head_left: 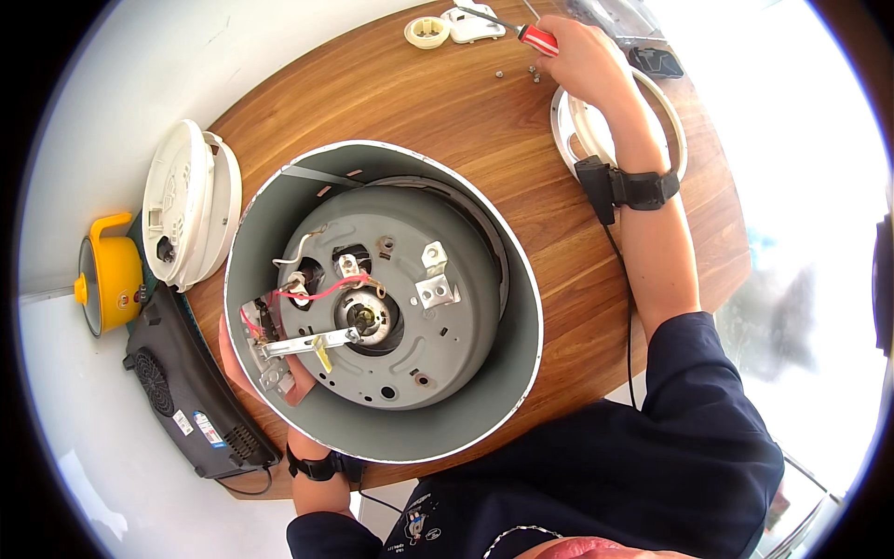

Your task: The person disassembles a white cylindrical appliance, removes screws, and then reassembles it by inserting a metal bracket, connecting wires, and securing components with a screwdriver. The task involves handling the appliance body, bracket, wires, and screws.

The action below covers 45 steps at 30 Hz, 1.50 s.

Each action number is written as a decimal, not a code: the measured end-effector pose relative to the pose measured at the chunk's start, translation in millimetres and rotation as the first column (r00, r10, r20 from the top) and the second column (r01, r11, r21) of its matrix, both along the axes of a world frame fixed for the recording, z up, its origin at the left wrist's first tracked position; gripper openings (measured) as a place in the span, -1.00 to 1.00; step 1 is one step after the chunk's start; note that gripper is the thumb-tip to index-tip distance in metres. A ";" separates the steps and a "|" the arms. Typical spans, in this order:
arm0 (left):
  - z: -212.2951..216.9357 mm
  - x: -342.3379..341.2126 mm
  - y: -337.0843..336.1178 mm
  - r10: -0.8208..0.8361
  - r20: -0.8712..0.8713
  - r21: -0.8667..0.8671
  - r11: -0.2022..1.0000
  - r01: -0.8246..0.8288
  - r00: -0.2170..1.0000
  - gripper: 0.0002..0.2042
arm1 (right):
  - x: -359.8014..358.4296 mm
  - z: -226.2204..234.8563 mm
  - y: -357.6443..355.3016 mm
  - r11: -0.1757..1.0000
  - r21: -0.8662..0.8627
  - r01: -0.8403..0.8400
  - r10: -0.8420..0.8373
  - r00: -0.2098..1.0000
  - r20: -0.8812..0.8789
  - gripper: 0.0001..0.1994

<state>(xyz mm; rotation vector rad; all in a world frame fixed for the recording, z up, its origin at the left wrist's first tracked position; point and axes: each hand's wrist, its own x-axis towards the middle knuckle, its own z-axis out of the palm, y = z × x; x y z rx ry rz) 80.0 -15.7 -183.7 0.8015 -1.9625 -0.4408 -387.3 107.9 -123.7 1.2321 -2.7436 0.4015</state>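
Note:
A grey metal cooker body, likely a rice cooker [384, 431], stands upturned on the table with its underside open. Inside it are a round metal base [438, 359], a red wire [326, 291] and a metal bracket strip [312, 343] across the centre. My left hand [300, 380] grips the body's lower-left wall, thumb inside and fingers outside. At the far right of the table, my right hand [589, 63] is closed round the red and white handle of a screwdriver [539, 41]. Its shaft points left over a white plastic part [477, 26], away from the cooker.
Small screws [535, 74] lie near my right hand. A round cream part [427, 34] sits at the far edge. Pale rings [561, 130] lie under my right forearm. To the left are white lids [182, 205], a yellow pot [117, 275] and a black vented appliance [200, 401].

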 end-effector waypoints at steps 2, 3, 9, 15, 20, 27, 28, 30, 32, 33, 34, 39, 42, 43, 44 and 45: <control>-0.1 -0.5 0.4 0.001 0.001 -0.001 1.000 -0.001 1.000 -0.39 | 2.8 -1.1 -2.7 1.000 0.007 0.004 -0.004 0.999 0.032 -0.70; -0.1 -0.4 0.2 0.001 -0.001 -0.001 1.000 -0.001 1.000 -0.40 | 4.3 -1.0 -3.5 1.000 0.018 0.011 -0.011 0.999 0.035 -0.69; 1.3 -3.0 0.5 -0.004 -0.004 -0.001 1.000 0.004 1.000 -0.40 | 11.0 0.4 -6.5 0.999 0.038 0.035 -0.036 0.999 0.028 -0.68; 1.8 -6.4 -0.2 -0.011 -0.011 -0.004 1.000 0.011 1.000 -0.40 | 10.1 -2.8 -5.2 0.999 -0.026 0.023 -0.023 1.000 -0.010 -0.71; 4.1 -8.5 -0.8 -0.015 -0.018 -0.001 1.000 0.015 1.000 -0.40 | 25.3 25.9 -4.2 0.963 -0.260 -0.069 0.091 0.993 0.072 -0.79; 6.1 -4.8 2.3 -0.021 0.000 0.024 1.000 0.021 1.000 -0.41 | 85.7 47.4 -3.8 0.910 -0.379 -0.167 0.398 0.602 0.692 -0.85; 7.8 -5.5 2.8 -0.017 0.027 -0.009 1.000 0.017 1.000 -0.42 | 91.2 40.4 -2.7 0.896 -0.394 -0.206 0.433 0.603 0.670 -0.84; 2.9 -6.4 4.1 -0.020 0.015 0.003 1.000 0.020 1.000 -0.41 | 100.4 39.8 1.9 0.895 -0.360 -0.263 0.445 0.568 0.692 -0.81; 4.2 -5.4 6.6 -0.004 0.075 -0.050 0.999 0.008 0.997 -0.44 | 111.4 50.6 10.2 0.901 -0.318 -0.296 0.433 0.551 0.714 -0.81; 8.8 0.4 11.4 -0.067 -0.017 0.067 0.995 0.068 0.998 -0.48 | 117.8 59.6 9.0 0.890 -0.308 -0.337 0.449 0.522 0.725 -0.81; 5.3 -1.1 13.4 -0.146 -0.134 0.182 0.969 0.169 0.980 -0.51 | 123.3 67.0 14.3 0.906 -0.283 -0.315 0.418 0.553 0.721 -0.82; 35.1 -8.0 23.8 -0.336 -0.150 0.672 0.655 0.345 0.930 -0.34 | 131.9 74.8 40.8 0.964 -0.152 -0.219 0.254 0.574 0.779 -0.83; 35.9 1.2 22.9 -0.557 -0.129 0.547 0.650 0.527 0.821 -0.42 | 135.3 72.8 50.4 0.980 -0.101 -0.173 0.177 0.512 0.840 -0.86; 31.7 3.6 20.6 -0.620 -0.113 0.458 0.661 0.594 0.776 -0.42 | 138.4 72.9 54.1 0.986 -0.094 -0.137 0.149 0.475 0.867 -0.88; 30.6 5.0 20.5 -0.661 -0.101 0.396 0.659 0.639 0.744 -0.38 | 139.8 68.7 59.9 0.993 -0.085 -0.084 0.114 0.444 0.889 -0.90; 31.9 3.0 19.1 -0.700 -0.091 0.354 0.642 0.680 0.708 -0.40 | 141.7 62.4 64.7 0.997 -0.075 -0.031 0.081 0.413 0.907 -0.92</control>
